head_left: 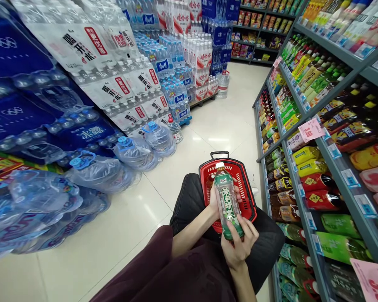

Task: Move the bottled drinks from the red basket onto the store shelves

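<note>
A green-labelled drink bottle point(227, 203) with a white cap is held between my two hands, tilted with its cap pointing away from me. My left hand point(214, 199) wraps around its left side near the upper part, its fingertips showing on the far right side. My right hand point(242, 243) grips the lower end, fingers along the label and base. Just beyond and beneath the bottle is a red shopping basket point(203, 172) with black handles, between my knees. A dark bottle top point(210, 179) shows inside the basket, mostly hidden by my left hand.
Shelves of drink bottles point(318, 197) with price tags rise close on my right. Shrink-wrapped water packs point(113, 84) are stacked on the left, with large water jugs point(135, 153) before them. Tiled floor point(208, 121) runs between toward snack shelves point(258, 33).
</note>
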Motion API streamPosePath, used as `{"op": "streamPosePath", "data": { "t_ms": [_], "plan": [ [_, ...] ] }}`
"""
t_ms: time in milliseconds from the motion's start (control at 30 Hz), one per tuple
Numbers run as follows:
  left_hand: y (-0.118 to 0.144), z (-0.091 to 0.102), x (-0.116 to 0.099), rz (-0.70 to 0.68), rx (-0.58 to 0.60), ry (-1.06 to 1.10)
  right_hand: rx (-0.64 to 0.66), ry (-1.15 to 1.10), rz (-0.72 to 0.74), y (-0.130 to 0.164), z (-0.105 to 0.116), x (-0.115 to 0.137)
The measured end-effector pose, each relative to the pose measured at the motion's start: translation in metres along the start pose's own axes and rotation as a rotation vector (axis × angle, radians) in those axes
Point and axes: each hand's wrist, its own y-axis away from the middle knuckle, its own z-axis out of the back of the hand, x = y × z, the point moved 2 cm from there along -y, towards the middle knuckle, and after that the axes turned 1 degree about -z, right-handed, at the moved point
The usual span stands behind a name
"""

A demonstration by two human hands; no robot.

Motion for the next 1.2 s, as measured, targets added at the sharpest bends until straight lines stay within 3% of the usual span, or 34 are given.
{"op": "streamPosePath", "data": {
  "t_ms": [267,400,600,767,933,1067,1200],
  "plan": [
    [0.007,-0.012,-0.006,-0.056,0.0,-0.084,-0.026,-0.121,-0.172,0.001,-0.001,-0.009],
    [0.01,-0.019,-0.01,-0.064,0.041,-0.194,-0.027,-0.193,-0.391,0.006,-0.004,-0.015],
    [0.017,-0.039,-0.012,0.034,0.215,-0.347,-0.019,-0.433,-0.796,0.032,-0.005,-0.022],
    [0.021,-0.044,-0.006,-0.04,0.214,-0.322,0.037,-0.93,-1.145,0.05,-0.015,-0.007],
    [0.023,-0.042,-0.004,-0.117,0.233,-0.3,0.077,-1.424,-1.413,0.035,-0.022,0.012],
    [0.025,-0.038,-0.006,-0.126,0.229,-0.33,0.165,-1.672,-1.554,0.019,-0.018,0.015],
    [0.024,-0.032,-0.007,-0.17,0.196,-0.342,0.163,-1.891,-1.573,0.021,-0.018,0.012]
  ]
}}
